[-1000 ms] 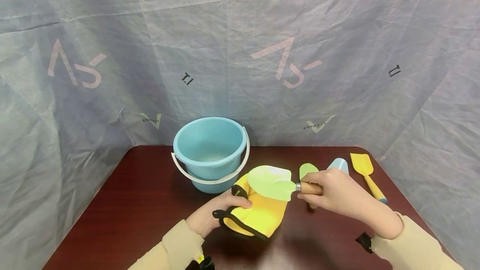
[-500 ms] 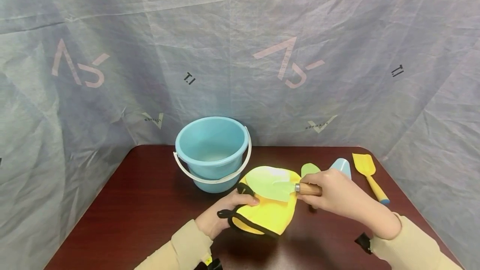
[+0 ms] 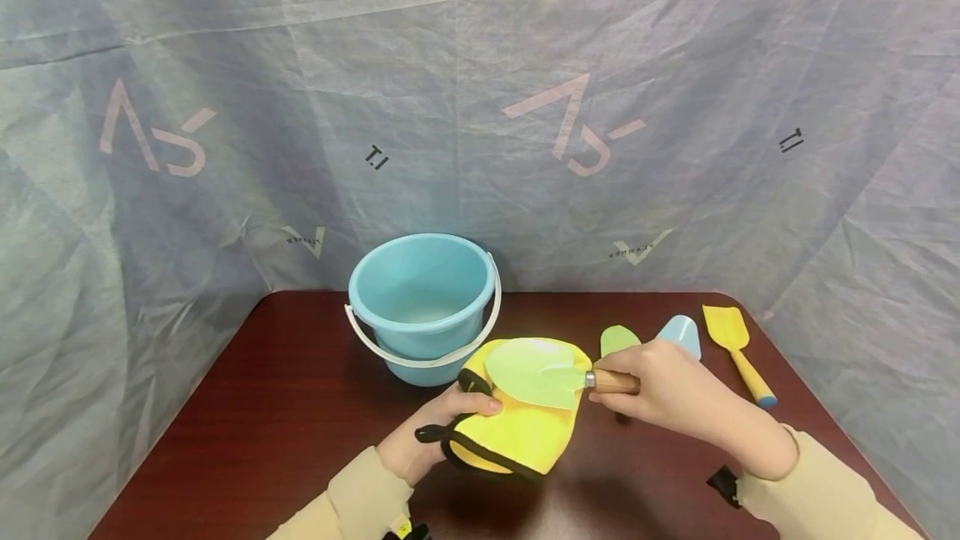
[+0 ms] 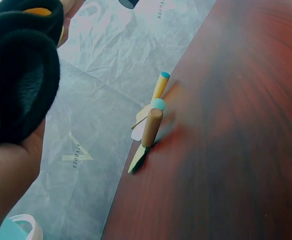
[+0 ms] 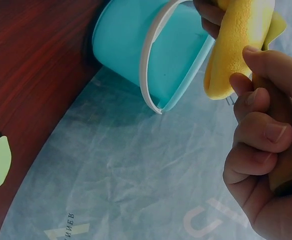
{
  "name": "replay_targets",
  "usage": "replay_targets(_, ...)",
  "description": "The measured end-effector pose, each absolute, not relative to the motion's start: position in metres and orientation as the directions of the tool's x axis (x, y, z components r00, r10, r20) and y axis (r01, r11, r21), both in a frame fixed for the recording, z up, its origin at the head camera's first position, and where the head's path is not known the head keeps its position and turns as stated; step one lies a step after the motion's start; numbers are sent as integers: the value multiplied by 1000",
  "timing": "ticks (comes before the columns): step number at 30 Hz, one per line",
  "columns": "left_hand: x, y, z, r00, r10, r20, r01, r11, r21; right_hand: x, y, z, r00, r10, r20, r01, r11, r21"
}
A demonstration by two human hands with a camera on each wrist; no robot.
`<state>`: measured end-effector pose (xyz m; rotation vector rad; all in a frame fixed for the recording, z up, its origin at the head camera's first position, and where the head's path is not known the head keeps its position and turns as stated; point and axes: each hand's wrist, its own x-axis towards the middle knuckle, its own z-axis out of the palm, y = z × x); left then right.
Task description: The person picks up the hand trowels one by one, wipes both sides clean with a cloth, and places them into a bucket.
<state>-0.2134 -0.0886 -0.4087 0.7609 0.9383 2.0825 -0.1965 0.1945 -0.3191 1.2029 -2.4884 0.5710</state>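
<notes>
Trowel [image 3: 555,380]: lifted above the bench [image 3: 258,419], in front of the bucket [image 3: 431,345] and to its right; its pale green blade [image 3: 525,377] points left over the yellow cloth [image 3: 525,440] and looks to lie against it.
Backdrop [image 3: 300,140]: creased grey sheet with printed marks, behind the bucket.
Bench: dark red, wood-grained, under the bucket.
Bucket: light blue, upright, its white handle swung down on the near side.
Yellow cloth: black-edged, folded, in front of the bucket; it looks soft, light and floppy, so a pinch through the folds should hold it.
Right hand [image 3: 671,386]: right of the bucket, fingers curled round the trowel's handle.
Left hand [image 3: 442,408]: just in front of the bucket, thumb on top of the cloth and fingers beneath, pinching it.
Blade: likely thin, stiff and smooth; it may slip if held bare, and seems hardy rather than fragile.
Yellow shovel [image 3: 729,338]: far right of the bucket, blue-tipped handle.
Light-blue tool [image 3: 682,332]: right of the bucket, partly hidden by the right hand.
Second trowel [image 3: 618,337]: green, right of the bucket, nearest it of the lying tools.
Wooden handle [image 3: 617,382]: the place to take hold; the whole tool should feel light.
Metal collar [image 3: 589,379]: joins blade and handle, just ahead of the right hand's fingers.
</notes>
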Motion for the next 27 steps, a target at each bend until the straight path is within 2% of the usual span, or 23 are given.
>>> replay_targets(6, -213, -95, -407, -557, 797, 231, -367, -486, 793, -196, 194, -320, -602, -655, 457, -786, 587, -194)
replay_targets(13, -214, -108, -406, -557, 800, 224, -358, -474, 804, -199, 196, -322, -520, -675, 524, -833, 537, -134)
replay_targets(18, -213, -120, -404, -567, 797, 206, -348, -459, 818, -201, 198, -325, -497, -681, 538, -846, 520, -122)
replay_targets(22, -211, -128, -402, -567, 799, 201, -345, -452, 823, -201, 199, -325, -486, -687, 541, -853, 508, -121)
replay_targets(27, -210, -136, -401, -575, 793, 199, -343, -455, 822, -199, 199, -323, -503, -688, 523, -844, 522, -126)
